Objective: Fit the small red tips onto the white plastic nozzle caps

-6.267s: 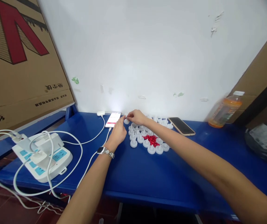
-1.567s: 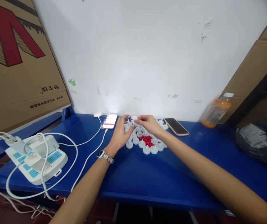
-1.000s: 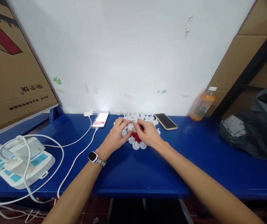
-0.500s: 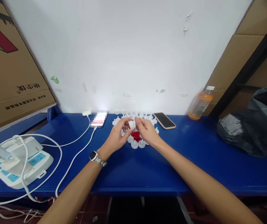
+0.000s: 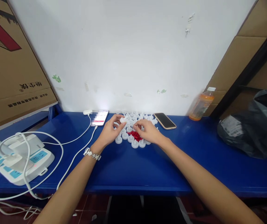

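My left hand (image 5: 110,132) is closed around a white plastic cap (image 5: 123,119), held between thumb and fingers just above the table. My right hand (image 5: 148,130) hovers over a pile of small red pieces (image 5: 136,136), thumb and fingertips pinched together. Whether anything sits in that pinch is too small to make out. Several white caps with thin nozzle tips, such as this cap (image 5: 135,143), stand around the red pile and behind both hands. My right hand hides part of the pile and some caps.
A phone (image 5: 164,120) lies right of the caps; another, lit phone (image 5: 100,118) lies left, with a white cable. A power strip (image 5: 34,160) with looped cords occupies the table's left. At the right are an orange drink bottle (image 5: 200,105) and a black bag (image 5: 247,124).
My hands have moved apart from where they met around a white cap. The left went left with a cap in it; the right has dropped toward the red pieces.
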The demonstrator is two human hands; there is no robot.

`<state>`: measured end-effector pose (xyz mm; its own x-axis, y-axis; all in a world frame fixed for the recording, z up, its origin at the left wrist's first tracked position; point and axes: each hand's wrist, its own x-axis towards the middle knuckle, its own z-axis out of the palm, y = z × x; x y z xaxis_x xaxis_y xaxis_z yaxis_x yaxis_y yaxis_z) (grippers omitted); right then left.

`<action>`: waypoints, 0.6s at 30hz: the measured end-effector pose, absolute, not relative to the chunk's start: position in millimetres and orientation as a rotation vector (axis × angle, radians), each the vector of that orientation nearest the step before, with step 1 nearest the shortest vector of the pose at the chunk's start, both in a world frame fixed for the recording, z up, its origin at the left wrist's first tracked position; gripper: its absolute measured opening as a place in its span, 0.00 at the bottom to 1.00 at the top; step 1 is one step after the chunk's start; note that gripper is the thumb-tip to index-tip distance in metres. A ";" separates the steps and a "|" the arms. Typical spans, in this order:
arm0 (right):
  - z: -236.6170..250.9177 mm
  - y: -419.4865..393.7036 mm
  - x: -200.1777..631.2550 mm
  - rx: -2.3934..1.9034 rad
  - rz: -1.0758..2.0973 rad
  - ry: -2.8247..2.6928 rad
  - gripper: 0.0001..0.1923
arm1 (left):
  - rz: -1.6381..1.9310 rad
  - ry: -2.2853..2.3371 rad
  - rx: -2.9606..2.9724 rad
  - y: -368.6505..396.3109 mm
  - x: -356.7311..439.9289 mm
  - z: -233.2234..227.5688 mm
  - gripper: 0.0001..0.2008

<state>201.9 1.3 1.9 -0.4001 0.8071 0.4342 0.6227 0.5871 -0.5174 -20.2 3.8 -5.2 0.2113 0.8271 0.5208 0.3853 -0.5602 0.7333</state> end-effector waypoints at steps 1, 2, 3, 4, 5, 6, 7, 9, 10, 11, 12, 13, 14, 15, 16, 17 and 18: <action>1.9 0.8 200.9 -1.124 0.385 -2.131 0.12 | 1.284 1.130 2.073 2.6 -19.2 -5.9 0.17; 2.6 0.0 200.1 -1.118 0.429 -2.088 0.12 | 1.261 1.142 2.096 1.4 -18.5 -6.4 0.17; 3.5 -0.7 199.5 -1.107 0.481 -2.034 0.13 | 1.245 1.156 2.117 0.3 -18.0 -6.6 0.17; 4.4 -1.5 198.7 -1.089 0.534 -1.980 0.13 | 1.230 1.169 2.135 -0.7 -17.8 -6.6 0.17; 5.3 -2.1 197.5 -1.063 0.586 -1.938 0.14 | 1.217 1.176 2.152 -1.5 -17.7 -6.4 0.17; 6.0 -2.5 195.7 -1.033 0.629 -1.909 0.14 | 1.204 1.175 2.171 -2.1 -17.6 -6.0 0.16; 6.7 -2.6 193.3 -1.002 0.660 -1.896 0.15 | 1.191 1.167 2.188 -2.6 -17.6 -5.6 0.16; 9.7 -1.3 187.0 -0.951 0.680 -1.903 0.14 | 1.160 1.148 2.215 -2.7 -18.1 -5.0 0.16; 12.3 0.6 183.4 -0.938 0.667 -1.914 0.13 | 1.151 1.152 2.221 -2.1 -18.9 -5.1 0.16; 15.9 3.7 179.9 -0.930 0.641 -1.924 0.12 | 1.153 1.174 2.223 -0.9 -20.3 -5.8 0.17; 20.2 8.4 176.6 -0.929 0.603 -1.930 0.11 | 1.169 1.219 2.224 0.9 -22.5 -7.0 0.18; 24.8 14.8 173.6 -0.932 0.557 -1.933 0.10 | 1.188 1.280 2.229 3.3 -25.5 -8.9 0.18; 29.4 23.3 170.5 -0.941 0.506 -1.933 0.09 | 1.207 1.354 2.241 6.2 -29.1 -11.5 0.19; 33.3 33.7 167.4 -0.957 0.451 -1.927 0.08 | 1.220 1.432 2.254 9.4 -33.1 -14.6 0.19; 36.1 45.7 164.0 -0.973 0.407 -1.937 0.07 | 1.211 1.503 2.268 12.7 -37.1 -18.1 0.19; 37.6 59.0 159.9 -0.996 0.380 -1.953 0.06 | 1.186 1.564 2.274 15.8 -40.7 -21.9 0.20; 37.6 72.9 155.1 -1.031 0.365 -1.975 0.06 | 1.142 1.611 2.263 18.6 -43.6 -25.8 0.22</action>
<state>155.1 72.9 37.6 -0.2936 0.7778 0.5558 0.5279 0.6166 -0.5841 -43.6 18.6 -25.8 0.1395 0.8569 0.4963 0.7521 -0.4177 0.5098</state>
